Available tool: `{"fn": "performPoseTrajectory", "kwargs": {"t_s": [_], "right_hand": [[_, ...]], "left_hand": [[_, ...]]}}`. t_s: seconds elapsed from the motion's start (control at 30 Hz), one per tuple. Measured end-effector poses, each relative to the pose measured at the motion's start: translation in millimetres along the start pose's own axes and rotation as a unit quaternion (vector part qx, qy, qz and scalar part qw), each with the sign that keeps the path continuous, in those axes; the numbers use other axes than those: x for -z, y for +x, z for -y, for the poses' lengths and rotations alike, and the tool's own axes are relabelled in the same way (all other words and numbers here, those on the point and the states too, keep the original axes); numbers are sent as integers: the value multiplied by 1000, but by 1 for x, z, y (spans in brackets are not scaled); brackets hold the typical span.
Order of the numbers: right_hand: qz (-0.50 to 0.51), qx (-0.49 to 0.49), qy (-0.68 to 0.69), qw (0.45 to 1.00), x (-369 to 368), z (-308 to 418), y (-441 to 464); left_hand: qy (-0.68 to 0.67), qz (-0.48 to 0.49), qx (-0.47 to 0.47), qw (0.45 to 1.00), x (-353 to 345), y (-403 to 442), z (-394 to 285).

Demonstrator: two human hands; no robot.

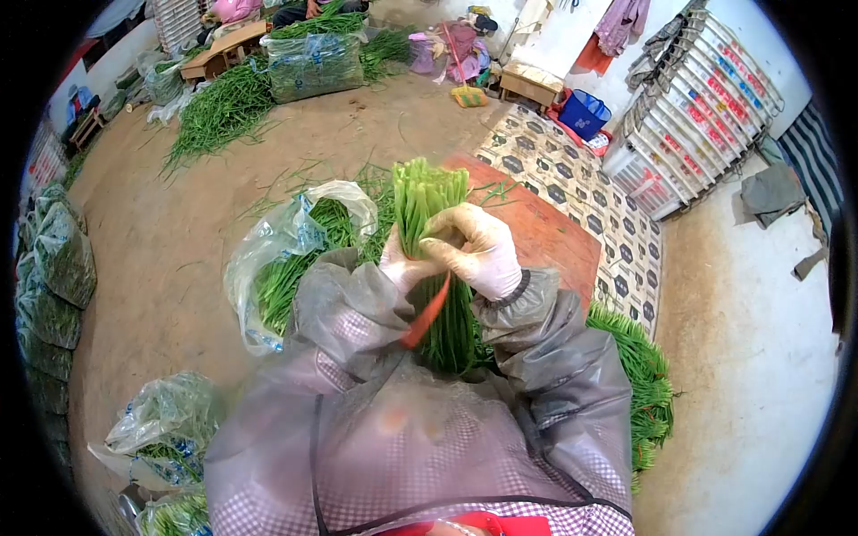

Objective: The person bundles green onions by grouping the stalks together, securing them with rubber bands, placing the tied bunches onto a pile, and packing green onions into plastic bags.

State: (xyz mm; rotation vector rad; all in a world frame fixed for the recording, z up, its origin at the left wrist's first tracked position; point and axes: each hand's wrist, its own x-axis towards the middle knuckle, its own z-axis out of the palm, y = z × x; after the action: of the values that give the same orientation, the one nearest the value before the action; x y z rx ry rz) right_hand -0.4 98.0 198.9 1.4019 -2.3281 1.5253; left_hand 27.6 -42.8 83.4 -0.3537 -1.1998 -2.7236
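A thick bundle of long green stems, perhaps garlic scapes, stands upright before my chest, pale cut ends up. My left hand, in a whitish glove, is wrapped round the bundle's left side. At its right side my right hand, gloved too, has thumb and fingers pinched together against the stems. An orange-red strip hangs from between the hands, slanting down to the left. Whether the right fingers grip the strip is hidden. The darker lower stems hang down toward my lap.
Left of my arms lies an open plastic bag of green stems. A reddish board is beyond my right hand. Bundled stems are piled at my right. White crates stand by the wall, with a blue basket nearby. A person sits at the back.
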Motion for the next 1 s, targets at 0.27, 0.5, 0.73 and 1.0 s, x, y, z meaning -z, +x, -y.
{"fn": "performPoseTrajectory", "kwargs": {"t_s": [0.27, 0.5, 0.73, 1.0], "right_hand": [[-84, 191, -271, 940, -1, 4, -1], [17, 272, -194, 942, 8, -1, 6], [-54, 120, 90, 987, 13, 12, 3], [-53, 88, 257, 961, 56, -14, -21]], "left_hand": [[-95, 120, -37, 988, 13, 2, 26], [95, 73, 62, 991, -17, -18, -8], [182, 68, 107, 975, -13, -22, 9], [96, 12, 68, 993, -9, -23, 20]]}}
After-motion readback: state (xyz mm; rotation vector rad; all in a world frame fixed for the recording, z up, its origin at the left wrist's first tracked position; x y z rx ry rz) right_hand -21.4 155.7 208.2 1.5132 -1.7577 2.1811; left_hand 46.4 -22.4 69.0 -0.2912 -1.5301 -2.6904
